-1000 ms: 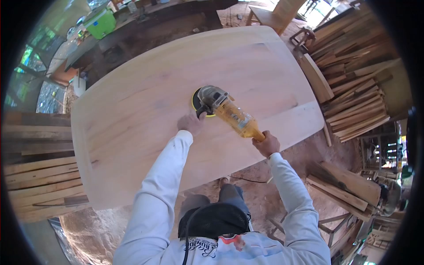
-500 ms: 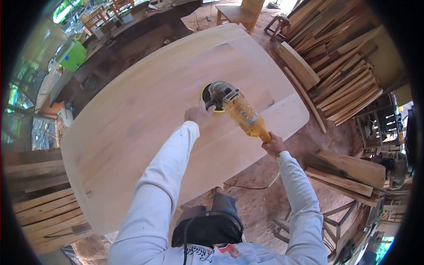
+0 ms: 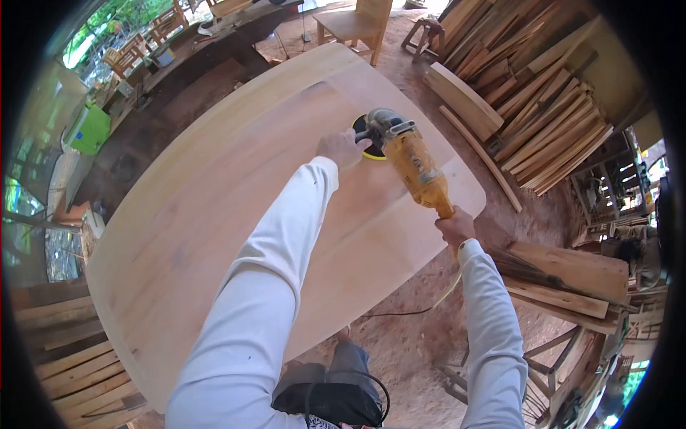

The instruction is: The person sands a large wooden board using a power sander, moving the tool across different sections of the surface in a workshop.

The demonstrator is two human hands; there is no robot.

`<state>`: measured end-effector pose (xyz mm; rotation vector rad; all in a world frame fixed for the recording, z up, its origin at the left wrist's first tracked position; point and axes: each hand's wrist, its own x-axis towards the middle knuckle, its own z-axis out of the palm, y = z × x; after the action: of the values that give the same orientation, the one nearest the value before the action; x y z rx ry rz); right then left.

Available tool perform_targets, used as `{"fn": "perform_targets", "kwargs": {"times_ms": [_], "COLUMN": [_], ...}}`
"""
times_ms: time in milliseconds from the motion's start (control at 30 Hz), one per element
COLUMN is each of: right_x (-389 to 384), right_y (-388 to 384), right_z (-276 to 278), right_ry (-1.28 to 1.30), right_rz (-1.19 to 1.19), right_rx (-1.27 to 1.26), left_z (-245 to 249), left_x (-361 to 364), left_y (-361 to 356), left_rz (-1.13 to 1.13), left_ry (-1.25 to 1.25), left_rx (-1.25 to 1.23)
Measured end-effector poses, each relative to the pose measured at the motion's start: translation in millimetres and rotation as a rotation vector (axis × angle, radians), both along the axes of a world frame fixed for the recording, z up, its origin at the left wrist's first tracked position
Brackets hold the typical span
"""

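Observation:
A yellow power sander (image 3: 414,164) rests with its round pad (image 3: 370,139) flat on a large pale wooden tabletop (image 3: 214,207). My left hand (image 3: 341,148) grips the black side handle near the sander's grey head. My right hand (image 3: 455,227) holds the rear end of the yellow body, out past the tabletop's right edge. Both arms wear white long sleeves. A thin cord (image 3: 400,309) trails from the tool down to the dirt floor.
Stacks of planks (image 3: 543,114) lean at the right, with more boards (image 3: 564,275) on the ground near my right arm. More planks (image 3: 64,365) lie at the lower left. A wooden chair (image 3: 357,21) and a green box (image 3: 89,129) stand beyond the tabletop.
The sander has slid across the tabletop toward its far right part, and both arms have stretched out after it. The view has tilted and shifted left.

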<state>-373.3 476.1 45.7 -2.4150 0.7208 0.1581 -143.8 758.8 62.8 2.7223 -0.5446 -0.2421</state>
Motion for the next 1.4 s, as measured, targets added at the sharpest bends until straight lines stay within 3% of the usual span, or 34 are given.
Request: {"fn": "perform_targets", "kwargs": {"times_ms": [133,367,533,600,800,967,1267,1400], "right_x": [6.2,-8.6,-45.4,-69.0,-121.6,-122.3,-105.3,-112.4], "right_y": [1.6,-12.6,-3.1,5.2,74.1,145.0,319.6,381.3], "right_z": [24.7,12.1,10.3,1.6,-17.1,-26.3,1.6,-28.6], "right_ry": [0.030,0.015,0.037,0.015,0.010,0.079,0.203,0.174], "right_rz": [-0.149,-0.248,-0.229,-0.205,-0.089,0.017,0.145,0.310], "right_rx": [0.113,0.143,0.178,0.189,0.171,0.212,0.357,0.332], "left_z": [-3.2,-3.9,-22.2,-21.5,-8.8,4.7,-9.3,-8.9], "left_x": [22.4,32.9,4.6,-18.4,-100.3,-135.6,-190.3,-229.1], "left_y": [-38.4,-79.0,-54.7,-35.8,68.1,178.0,372.9,456.8], "left_rz": [-0.050,-0.143,-0.222,-0.190,-0.055,0.065,0.304,0.440], "left_ry": [-0.016,-0.085,-0.199,-0.137,-0.032,0.047,-0.030,0.047], "left_rx": [0.007,0.089,-0.033,-0.073,-0.065,-0.023,-0.078,-0.008]}}
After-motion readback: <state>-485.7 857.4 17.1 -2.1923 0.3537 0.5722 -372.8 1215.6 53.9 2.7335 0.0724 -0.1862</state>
